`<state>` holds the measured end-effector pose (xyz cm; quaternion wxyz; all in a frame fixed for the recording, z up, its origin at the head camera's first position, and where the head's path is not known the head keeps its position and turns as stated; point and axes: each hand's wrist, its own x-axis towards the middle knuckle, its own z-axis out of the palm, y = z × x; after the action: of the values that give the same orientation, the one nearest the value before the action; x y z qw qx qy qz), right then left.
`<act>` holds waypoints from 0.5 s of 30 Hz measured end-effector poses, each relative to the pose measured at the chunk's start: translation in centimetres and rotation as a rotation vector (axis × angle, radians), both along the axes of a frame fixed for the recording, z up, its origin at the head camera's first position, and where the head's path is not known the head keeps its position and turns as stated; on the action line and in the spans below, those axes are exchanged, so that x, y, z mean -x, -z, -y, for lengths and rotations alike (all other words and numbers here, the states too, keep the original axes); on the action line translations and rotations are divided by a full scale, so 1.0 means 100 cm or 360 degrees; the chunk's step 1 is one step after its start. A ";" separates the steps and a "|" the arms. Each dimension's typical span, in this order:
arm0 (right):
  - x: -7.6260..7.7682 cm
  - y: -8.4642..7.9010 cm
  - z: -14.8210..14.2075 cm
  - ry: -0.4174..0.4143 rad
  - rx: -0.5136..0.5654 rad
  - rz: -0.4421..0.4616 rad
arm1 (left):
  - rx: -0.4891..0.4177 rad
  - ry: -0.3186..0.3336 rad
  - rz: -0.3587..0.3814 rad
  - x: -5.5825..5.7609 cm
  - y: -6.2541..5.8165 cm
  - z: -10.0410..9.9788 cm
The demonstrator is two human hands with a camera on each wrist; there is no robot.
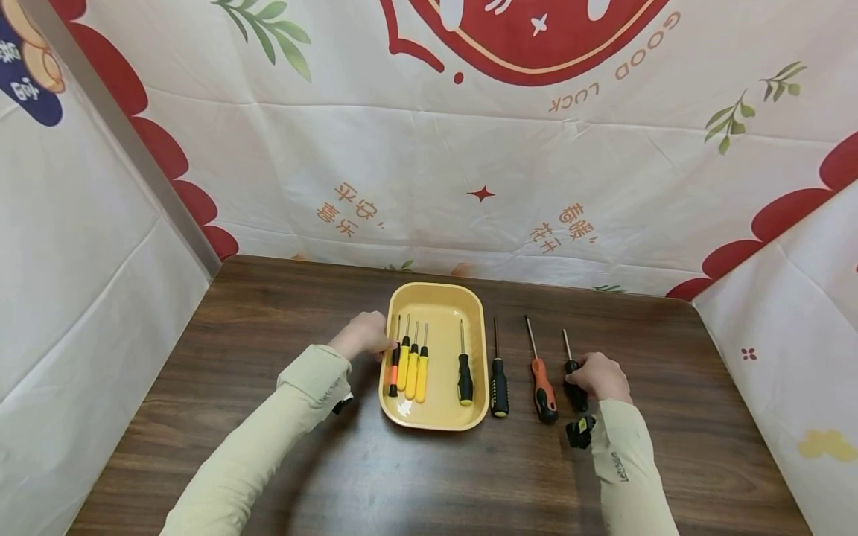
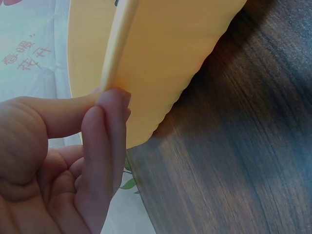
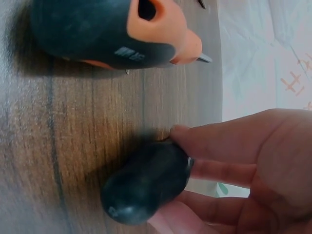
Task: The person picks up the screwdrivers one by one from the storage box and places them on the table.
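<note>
Right hand (image 1: 603, 377) curled round black screwdriver (image 3: 144, 184), left hand (image 1: 363, 335) in pinch on tray (image 1: 442, 365), orange screwdriver (image 1: 543, 387) and yellow-ended screwdriver (image 1: 499, 388) between.

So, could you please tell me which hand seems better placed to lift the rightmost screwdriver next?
Probably the right hand: it holds that black-handled screwdriver by its handle, while the left hand grips the opposite side of the yellow tray.

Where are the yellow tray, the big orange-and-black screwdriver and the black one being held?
Yellow tray (image 1: 442, 361): head view, bare floor.
Big orange-and-black screwdriver (image 1: 541, 383): head view, handle.
Held black screwdriver (image 3: 146, 183): right wrist view, handle.
</note>
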<state>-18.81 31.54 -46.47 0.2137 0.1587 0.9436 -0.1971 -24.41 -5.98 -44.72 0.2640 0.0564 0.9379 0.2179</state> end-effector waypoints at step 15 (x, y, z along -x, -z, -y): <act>-0.002 -0.001 -0.002 0.0004 0.0056 0.0040 | -0.0006 0.0020 -0.0021 -0.001 0.001 0.000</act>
<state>-18.57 31.73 -46.41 0.2281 0.1585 0.9370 -0.2118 -24.34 -5.96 -44.81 0.2589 0.0641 0.9389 0.2175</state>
